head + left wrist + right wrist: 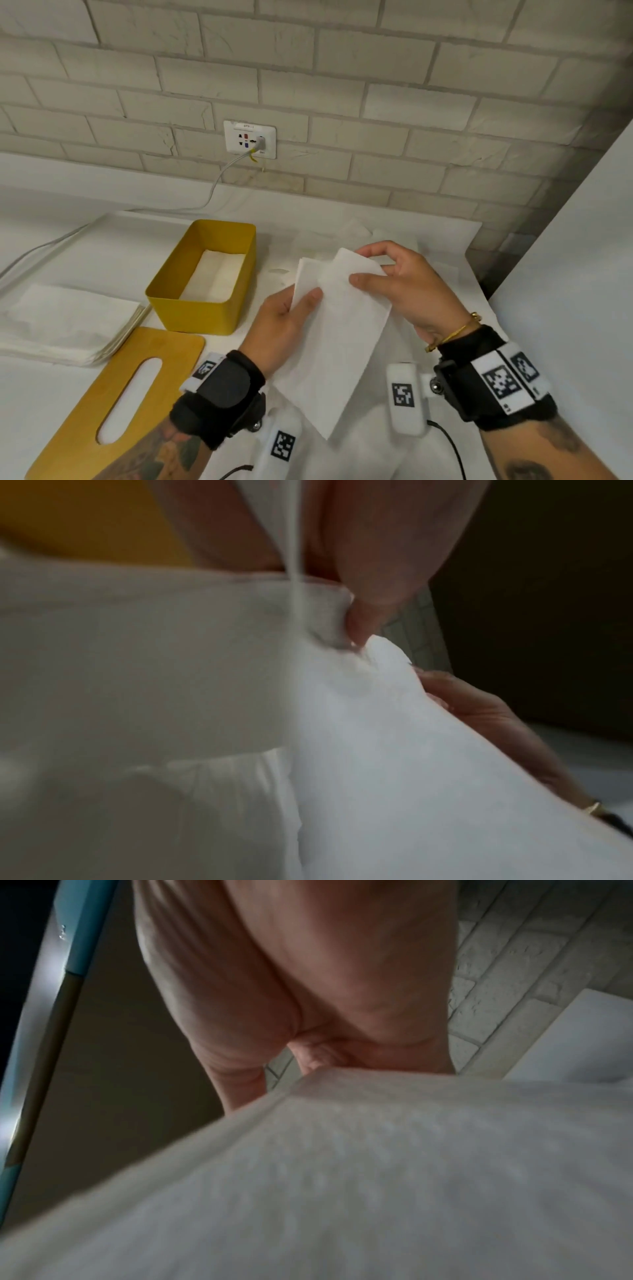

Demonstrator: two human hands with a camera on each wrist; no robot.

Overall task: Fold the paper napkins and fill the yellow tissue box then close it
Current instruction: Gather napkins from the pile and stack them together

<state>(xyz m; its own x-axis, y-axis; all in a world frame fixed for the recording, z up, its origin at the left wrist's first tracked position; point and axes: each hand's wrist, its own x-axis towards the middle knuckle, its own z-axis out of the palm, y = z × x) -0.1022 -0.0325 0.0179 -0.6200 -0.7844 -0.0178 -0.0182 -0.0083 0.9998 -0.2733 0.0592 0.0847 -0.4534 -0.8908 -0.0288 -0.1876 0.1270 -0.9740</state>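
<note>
A white paper napkin (339,339) is held up above the table, folded lengthwise, between both hands. My left hand (291,318) pinches its upper left edge with thumb on top. My right hand (397,284) pinches the top right corner between thumb and fingers. The yellow tissue box (191,308) stands open to the left, with folded white napkins (215,277) lying in its bottom. Its wooden lid (113,401) with a long slot lies flat in front of it. In the left wrist view the napkin (394,750) fills the frame; in the right wrist view the napkin (342,1177) hides my fingertips.
A stack of unfolded white napkins (65,322) lies at the left of the box. More loose napkins (359,233) lie behind my hands. A brick wall with a socket (250,138) and a cable runs along the back. A white panel (582,257) stands at the right.
</note>
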